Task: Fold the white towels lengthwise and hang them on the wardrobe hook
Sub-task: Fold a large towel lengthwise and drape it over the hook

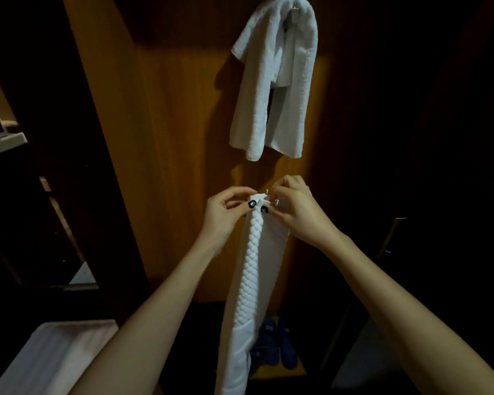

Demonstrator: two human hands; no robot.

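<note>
At frame centre, the left hand and right hand each pinched the top corners of a folded white towel hanging downward. Another towel already draped the hook above. Keeping the edges matched before lifting would probably hold the fold.

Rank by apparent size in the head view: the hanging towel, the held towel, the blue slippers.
1. Held towel and hanging towel: look alike in area; the held one is nearer the camera, so I won't rank them.
2. Blue slippers: clearly smallest, partly hidden by the held towel.
</note>
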